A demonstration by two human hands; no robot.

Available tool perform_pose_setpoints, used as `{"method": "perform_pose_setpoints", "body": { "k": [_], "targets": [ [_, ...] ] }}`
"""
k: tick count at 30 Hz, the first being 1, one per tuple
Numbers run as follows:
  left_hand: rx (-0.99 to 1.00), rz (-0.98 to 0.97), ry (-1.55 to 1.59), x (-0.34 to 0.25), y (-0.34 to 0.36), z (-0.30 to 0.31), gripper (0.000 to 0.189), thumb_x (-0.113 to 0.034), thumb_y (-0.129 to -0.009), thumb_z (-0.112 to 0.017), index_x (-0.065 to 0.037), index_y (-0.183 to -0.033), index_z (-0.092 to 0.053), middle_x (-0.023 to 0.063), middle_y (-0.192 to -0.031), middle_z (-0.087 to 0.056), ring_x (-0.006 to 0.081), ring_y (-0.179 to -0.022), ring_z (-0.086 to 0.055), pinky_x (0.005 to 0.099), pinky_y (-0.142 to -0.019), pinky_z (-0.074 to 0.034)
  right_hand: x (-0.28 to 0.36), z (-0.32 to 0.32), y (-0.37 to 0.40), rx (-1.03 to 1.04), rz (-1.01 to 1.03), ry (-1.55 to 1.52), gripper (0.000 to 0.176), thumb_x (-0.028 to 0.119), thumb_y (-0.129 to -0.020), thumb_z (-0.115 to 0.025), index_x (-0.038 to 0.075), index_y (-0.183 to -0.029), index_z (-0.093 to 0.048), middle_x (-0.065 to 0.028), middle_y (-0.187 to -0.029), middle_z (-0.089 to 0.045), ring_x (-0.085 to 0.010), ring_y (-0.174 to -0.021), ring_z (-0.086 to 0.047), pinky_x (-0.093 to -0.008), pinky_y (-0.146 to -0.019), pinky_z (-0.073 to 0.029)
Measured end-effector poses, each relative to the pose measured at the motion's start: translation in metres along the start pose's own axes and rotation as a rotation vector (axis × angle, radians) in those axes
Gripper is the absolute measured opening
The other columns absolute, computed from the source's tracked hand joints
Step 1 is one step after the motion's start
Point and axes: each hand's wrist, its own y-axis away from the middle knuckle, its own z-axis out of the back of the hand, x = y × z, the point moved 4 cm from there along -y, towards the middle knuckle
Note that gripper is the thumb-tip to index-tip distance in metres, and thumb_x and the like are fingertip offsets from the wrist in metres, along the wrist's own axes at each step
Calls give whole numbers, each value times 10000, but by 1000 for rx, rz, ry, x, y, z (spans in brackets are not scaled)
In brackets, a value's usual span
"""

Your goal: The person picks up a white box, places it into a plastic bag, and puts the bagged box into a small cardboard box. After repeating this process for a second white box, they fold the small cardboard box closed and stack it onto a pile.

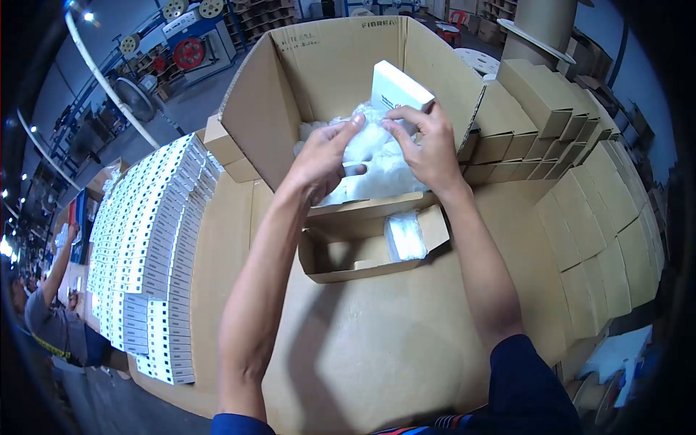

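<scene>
Both hands are raised over the front of a large open carton (341, 72) with clear plastic wrap (366, 138) inside. My right hand (428, 141) has thumb and forefinger close together at the wrap; a white box (399, 87) with print stands just beyond its fingers, and whether they touch it is unclear. My left hand (326, 152) is at the wrap's left side, thumb raised and fingers curled; its grip is partly hidden. Below them a small open brown box (348, 275) lies on the cardboard surface (362, 341), with a clear-wrapped packet (406, 236) at its right end.
Stacked white boxes (148, 217) fill the left side. Brown cartons (536, 101) are piled behind on the right, with more (602, 217) at the right edge. Another person (54, 319) is at the far left. Machinery (188, 43) and spools stand behind.
</scene>
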Motion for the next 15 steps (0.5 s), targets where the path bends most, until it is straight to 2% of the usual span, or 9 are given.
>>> {"method": "perform_pose_setpoints", "body": {
  "k": [1,4,5,8,9,12,15],
  "targets": [
    [43,8,45,6,-5,8,373,-419,-1046,-628,-49,-998,-633,-5,-818,-578,101,-759,-578,281,-693,-527,1,-2,-3,-48,201,99,133,89,-872,-786,30,-988,-759,-162,-1049,-644,-316,-973,-662,-383,-826,-536],
    [-16,-58,55,4,-11,25,320,-390,-1026,-673,-105,-914,-578,-22,-859,-561,80,-798,-582,256,-660,-506,-8,-8,-2,23,51,138,132,33,-847,-770,27,-978,-754,-188,-1090,-645,-351,-1026,-657,-410,-876,-532],
    [-140,-43,17,9,-11,26,322,-380,-1020,-683,-68,-1014,-603,3,-917,-602,99,-837,-622,283,-679,-542,-8,-9,-3,42,-15,94,144,22,-828,-779,20,-969,-749,-208,-1129,-643,-378,-1073,-647,-432,-924,-517],
    [-159,-25,-109,7,-9,11,381,-338,-1002,-717,-24,-1186,-602,39,-1010,-647,121,-883,-645,331,-718,-563,-10,-22,-4,11,83,105,164,-18,-806,-751,12,-967,-743,-226,-1188,-632,-404,-1116,-637,-446,-957,-510],
    [-68,-28,-190,6,-14,12,509,-280,-975,-757,13,-1335,-549,83,-1086,-671,155,-936,-666,382,-771,-583,-14,-29,-4,11,101,140,200,-57,-786,-714,11,-972,-743,-245,-1254,-616,-417,-1159,-628,-449,-985,-508],
    [47,-15,-122,11,-28,19,538,-235,-949,-785,32,-1348,-542,102,-1107,-669,166,-938,-669,380,-783,-594,-25,-38,-10,17,98,206,250,-91,-759,-676,2,-982,-742,-260,-1325,-591,-424,-1193,-618,-462,-1016,-497],
    [21,-28,-128,15,-35,20,411,-204,-990,-728,-28,-1325,-567,78,-1110,-671,159,-929,-666,370,-783,-587,-24,-43,-17,-4,121,186,172,29,-805,-770,-8,-970,-744,-259,-1307,-610,-411,-1155,-628,-454,-989,-503]
  ]
}}
